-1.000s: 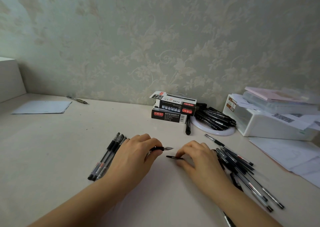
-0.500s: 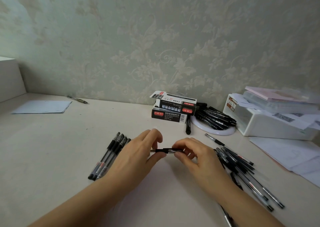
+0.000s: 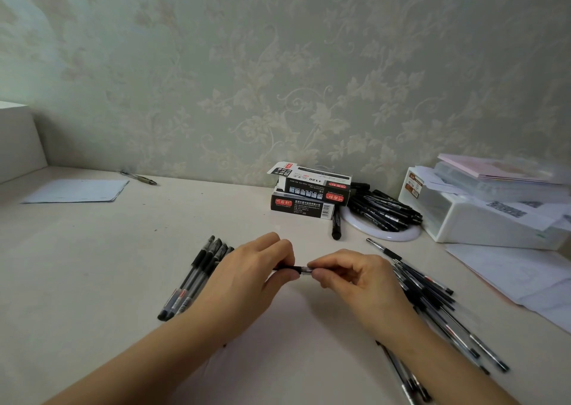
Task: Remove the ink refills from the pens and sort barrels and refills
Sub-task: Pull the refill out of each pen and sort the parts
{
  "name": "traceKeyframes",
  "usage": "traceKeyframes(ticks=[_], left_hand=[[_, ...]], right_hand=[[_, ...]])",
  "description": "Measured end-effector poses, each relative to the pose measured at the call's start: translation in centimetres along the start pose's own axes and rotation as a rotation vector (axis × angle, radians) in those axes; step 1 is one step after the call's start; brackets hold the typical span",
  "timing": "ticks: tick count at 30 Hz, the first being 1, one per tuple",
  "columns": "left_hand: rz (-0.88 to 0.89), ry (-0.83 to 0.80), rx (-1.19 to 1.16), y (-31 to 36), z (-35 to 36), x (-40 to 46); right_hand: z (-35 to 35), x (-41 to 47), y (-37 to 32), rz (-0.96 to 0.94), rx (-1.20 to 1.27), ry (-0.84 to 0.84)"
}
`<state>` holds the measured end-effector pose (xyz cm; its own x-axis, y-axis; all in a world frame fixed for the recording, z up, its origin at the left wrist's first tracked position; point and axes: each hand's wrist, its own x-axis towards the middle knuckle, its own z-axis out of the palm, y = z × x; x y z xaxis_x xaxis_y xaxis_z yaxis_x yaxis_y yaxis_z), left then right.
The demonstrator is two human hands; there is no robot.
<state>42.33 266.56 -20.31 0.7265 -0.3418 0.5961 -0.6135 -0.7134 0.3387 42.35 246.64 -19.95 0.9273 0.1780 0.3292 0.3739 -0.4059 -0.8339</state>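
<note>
Your left hand (image 3: pixel 247 276) and right hand (image 3: pixel 355 281) both pinch one slim black-and-clear plastic pen (image 3: pixel 298 269) between thumb and fingertips, holding it level just above the pale beige table (image 3: pixel 92 265). A neat row of similar clear-barrelled pens (image 3: pixel 194 276) lies just left of your left hand, and a loose pile of dark pens (image 3: pixel 432 299) lies beside your right wrist. Whether the held pen's tip section is unscrewed is hard to tell, since your fingers cover the joint.

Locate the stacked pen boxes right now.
In the head view the stacked pen boxes sit at the back of the desk against the wall, right of centre, just left of the white ring piled with black pens.
</note>
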Motion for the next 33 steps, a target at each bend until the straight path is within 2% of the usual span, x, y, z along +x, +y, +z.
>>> traceKeyframes(ticks=[12, 16, 19, 22, 26, 29, 33], left_hand=[[0.019, 0.045, -0.021, 0.4, -0.1, 0.1], [-0.032, 0.041, 0.008, 0.4, -0.4, 0.1], [-0.189, 0.168, 0.079, -0.3, -1.3, 0.1], [-0.484, 0.288, 0.184, -2.9, -3.0, -0.2], [-0.772, 0.213, 0.281, -6.4, -4.3, -0.9], [-0.832, 0.113, 0.288, -7.2, -3.8, -1.4], [-0.822, 0.039, 0.309, -7.4, -3.5, -1.5]], right_hand=[[-0.4, 0.0, -0.2, -0.056, 0.012, -0.035], [0.1, 0.3, -0.1, -0.046, -0.033, 0.001], [-0.2, 0.2, 0.3, -0.062, -0.161, 0.081], [-1.5, 0.1, 0.5, -0.079, -0.432, 0.168], [-2.5, 0.0, 0.5, 0.057, -0.670, 0.137], [-2.5, -0.4, 0.5, 0.145, -0.771, 0.085], [-2.6, -0.7, 0.4, 0.194, -0.797, 0.019]])
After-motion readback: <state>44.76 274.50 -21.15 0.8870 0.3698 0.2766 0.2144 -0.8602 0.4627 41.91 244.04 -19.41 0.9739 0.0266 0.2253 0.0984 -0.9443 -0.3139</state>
